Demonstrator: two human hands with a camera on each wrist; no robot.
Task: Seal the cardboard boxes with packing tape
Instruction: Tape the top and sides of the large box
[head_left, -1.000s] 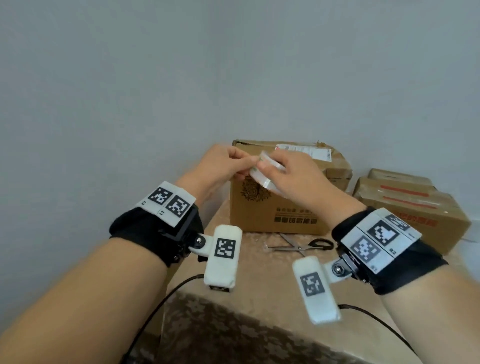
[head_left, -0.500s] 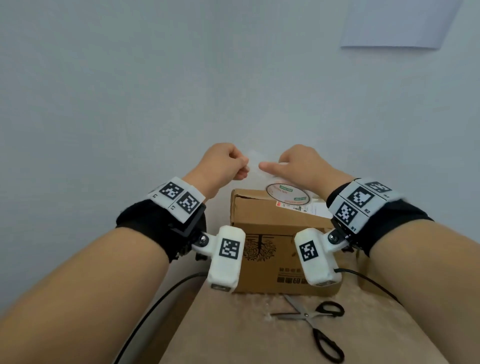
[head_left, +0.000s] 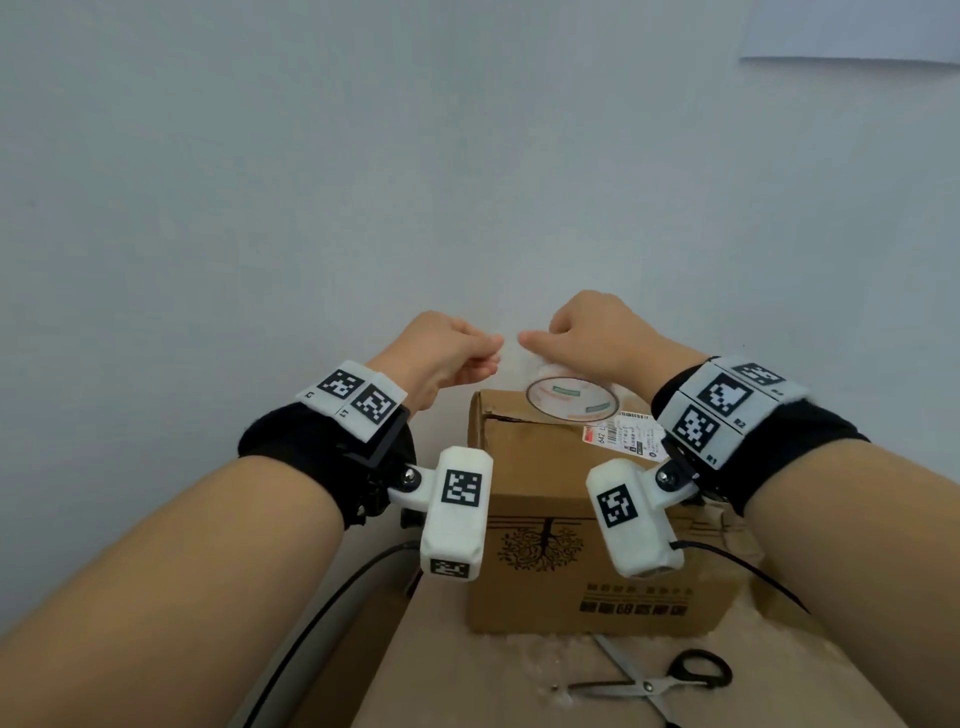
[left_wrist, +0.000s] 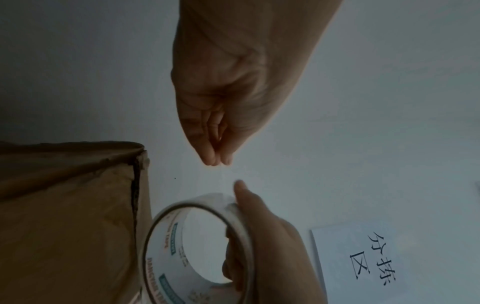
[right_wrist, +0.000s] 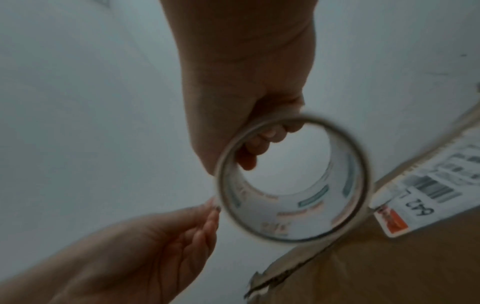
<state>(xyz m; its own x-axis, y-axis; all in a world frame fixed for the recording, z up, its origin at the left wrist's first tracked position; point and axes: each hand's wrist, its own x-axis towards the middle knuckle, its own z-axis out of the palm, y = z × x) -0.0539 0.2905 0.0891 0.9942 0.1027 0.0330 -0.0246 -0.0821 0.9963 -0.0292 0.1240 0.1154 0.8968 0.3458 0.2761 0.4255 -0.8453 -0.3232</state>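
A roll of clear packing tape (head_left: 570, 406) hangs just above the top of a brown cardboard box (head_left: 571, 525). My right hand (head_left: 576, 343) grips the roll, fingers through its core (right_wrist: 262, 142) and thumb on the outside. My left hand (head_left: 488, 347) is to the left of the roll and pinches the tape's free end between thumb and fingertips (left_wrist: 217, 161). A short, faint clear strip runs from that pinch to the roll (left_wrist: 166, 246). The box's top flap edge (right_wrist: 275, 275) looks torn and slightly parted.
A white shipping label (head_left: 628, 435) is stuck on the box top at the right. Black-handled scissors (head_left: 660, 682) lie on the table (head_left: 457, 680) in front of the box. A plain wall stands close behind, with a paper sign (left_wrist: 374, 259) on it.
Both hands, with the roll, rose from in front of the box to above its top. The left pinch has drawn slightly away from the roll.
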